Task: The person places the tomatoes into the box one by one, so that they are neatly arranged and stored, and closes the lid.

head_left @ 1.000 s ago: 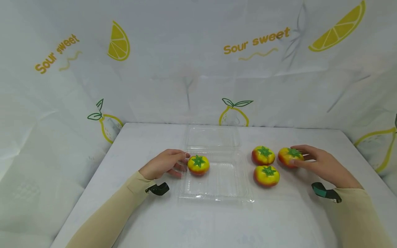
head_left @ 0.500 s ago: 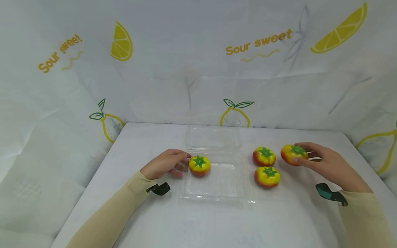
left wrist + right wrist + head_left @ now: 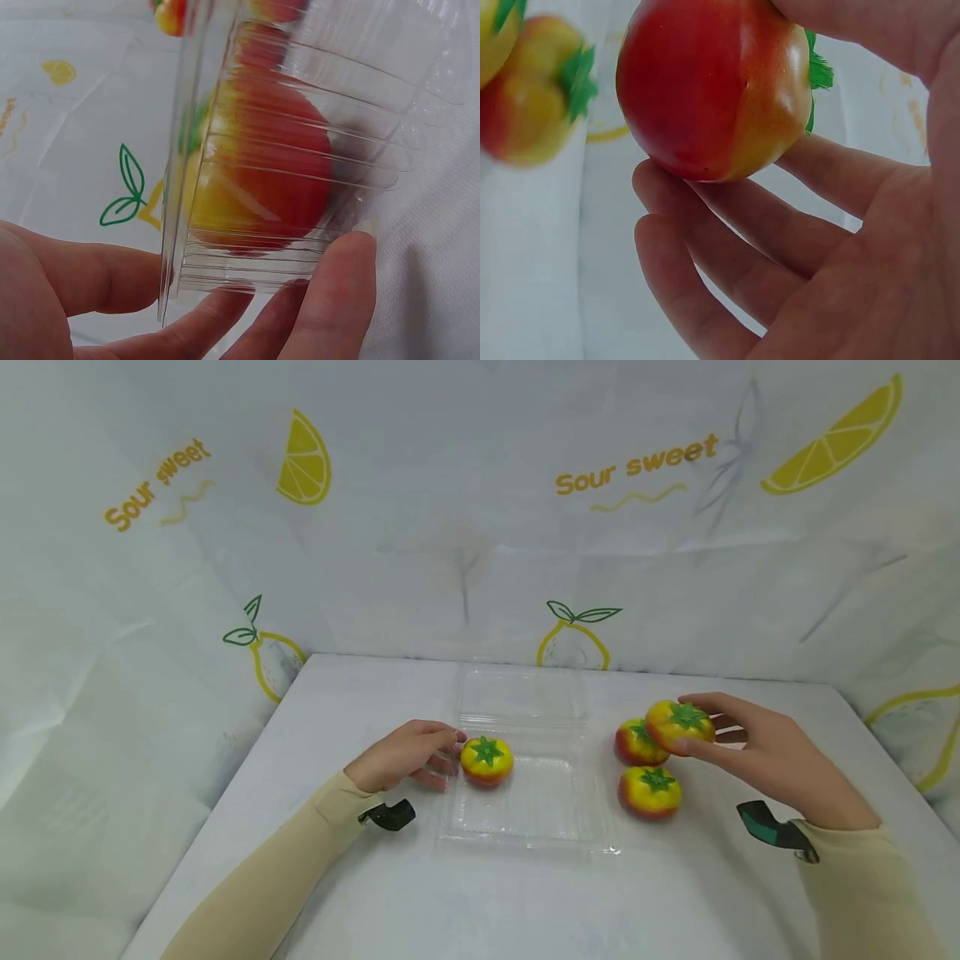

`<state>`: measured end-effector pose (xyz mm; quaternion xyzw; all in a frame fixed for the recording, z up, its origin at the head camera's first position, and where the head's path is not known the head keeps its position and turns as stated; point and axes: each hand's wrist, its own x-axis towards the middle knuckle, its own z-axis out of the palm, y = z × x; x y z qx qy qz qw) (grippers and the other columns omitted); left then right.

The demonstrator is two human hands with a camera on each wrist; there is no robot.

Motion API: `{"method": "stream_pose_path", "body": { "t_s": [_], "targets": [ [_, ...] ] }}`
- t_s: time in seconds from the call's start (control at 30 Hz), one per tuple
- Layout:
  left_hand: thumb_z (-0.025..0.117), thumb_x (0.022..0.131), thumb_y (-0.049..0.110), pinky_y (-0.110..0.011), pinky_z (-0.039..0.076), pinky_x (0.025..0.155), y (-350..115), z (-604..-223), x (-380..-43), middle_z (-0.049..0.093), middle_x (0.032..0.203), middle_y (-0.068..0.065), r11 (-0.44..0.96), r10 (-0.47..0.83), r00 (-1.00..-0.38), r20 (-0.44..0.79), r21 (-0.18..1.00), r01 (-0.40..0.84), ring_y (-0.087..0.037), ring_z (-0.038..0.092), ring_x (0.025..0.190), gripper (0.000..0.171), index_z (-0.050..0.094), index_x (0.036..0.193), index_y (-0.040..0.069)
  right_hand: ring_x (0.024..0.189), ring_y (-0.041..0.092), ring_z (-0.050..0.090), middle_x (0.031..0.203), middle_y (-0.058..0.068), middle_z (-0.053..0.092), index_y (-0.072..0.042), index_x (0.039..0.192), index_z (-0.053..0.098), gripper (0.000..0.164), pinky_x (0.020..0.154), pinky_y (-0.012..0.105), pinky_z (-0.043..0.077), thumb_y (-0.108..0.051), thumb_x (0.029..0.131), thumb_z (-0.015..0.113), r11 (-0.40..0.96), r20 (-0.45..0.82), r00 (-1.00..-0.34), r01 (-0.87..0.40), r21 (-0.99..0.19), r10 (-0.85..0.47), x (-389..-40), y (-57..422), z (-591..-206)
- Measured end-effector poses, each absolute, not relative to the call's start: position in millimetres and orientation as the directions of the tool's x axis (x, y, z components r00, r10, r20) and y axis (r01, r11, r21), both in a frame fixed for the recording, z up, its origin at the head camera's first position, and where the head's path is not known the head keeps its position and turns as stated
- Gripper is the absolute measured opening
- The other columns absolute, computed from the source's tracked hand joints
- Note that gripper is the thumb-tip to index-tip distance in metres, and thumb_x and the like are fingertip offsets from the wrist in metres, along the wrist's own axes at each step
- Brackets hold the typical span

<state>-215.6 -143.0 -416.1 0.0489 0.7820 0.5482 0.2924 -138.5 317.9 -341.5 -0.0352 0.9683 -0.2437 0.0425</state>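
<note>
My right hand (image 3: 761,752) grips a toy tomato (image 3: 675,727), yellow and red with a green star-shaped top, between thumb and fingers. It is raised and overlaps another toy tomato (image 3: 636,745) behind it in the head view. A further toy tomato (image 3: 651,795) lies just in front on the table. In the right wrist view, the held toy tomato's red side (image 3: 697,82) faces the camera. My left hand (image 3: 408,756) holds the left side of a clear plastic box (image 3: 525,842), its fingers (image 3: 337,292) against the ribbed wall. One toy tomato (image 3: 487,762) sits inside at the left.
The box's clear lid (image 3: 521,693) lies folded open toward the back of the white table (image 3: 540,910). A white cloth (image 3: 420,493) with lemon prints hangs behind the table.
My right hand has lifted its toy tomato off the table and carried it left, over the rear one. The left hand stays at the box. The head view has shifted slightly.
</note>
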Motion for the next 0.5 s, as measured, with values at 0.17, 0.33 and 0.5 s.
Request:
{"method": "stream_pose_path", "body": {
  "t_s": [0.17, 0.33, 0.5],
  "targets": [
    [0.053, 0.111, 0.032, -0.04, 0.069, 0.087, -143.6, -412.9, -214.5, 0.071, 0.129, -0.015, 0.394, 0.397, -0.827, -0.399, 0.888, -0.24, -0.026, 0.075, 0.105, 0.04, 0.069, 0.138, 0.007, 0.12, 0.035, 0.069, 0.14, 0.013, 0.07, -0.021, 0.152, 0.058, 0.07, 0.101, 0.062, 0.059, -0.062, 0.097, 0.073, 0.857, -0.008, -0.985, -0.147, -0.494, -0.174, -140.1, 279.4, -331.4],
    [0.053, 0.111, 0.032, -0.04, 0.069, 0.087, -144.4, -413.5, -214.9, 0.071, 0.129, -0.014, 0.396, 0.393, -0.829, -0.399, 0.887, -0.239, -0.026, 0.075, 0.107, 0.04, 0.07, 0.138, 0.008, 0.115, 0.025, 0.07, 0.132, 0.003, 0.073, -0.021, 0.145, 0.063, 0.066, 0.1, 0.053, 0.062, -0.062, 0.095, 0.076, 0.816, 0.018, -0.964, -0.236, -0.528, -0.267, -141.1, 237.6, -331.0],
    [0.053, 0.111, 0.032, -0.039, 0.069, 0.087, -143.1, -413.9, -215.1, 0.072, 0.13, -0.014, 0.398, 0.394, -0.825, -0.406, 0.884, -0.244, -0.026, 0.075, 0.107, 0.039, 0.07, 0.138, 0.009, 0.108, 0.017, 0.067, 0.128, -0.003, 0.073, -0.019, 0.142, 0.065, 0.062, 0.094, 0.043, 0.063, -0.055, 0.093, 0.082, 0.787, 0.017, -0.938, -0.301, -0.539, -0.347, -138.4, 202.4, -338.0]
  ]
}}
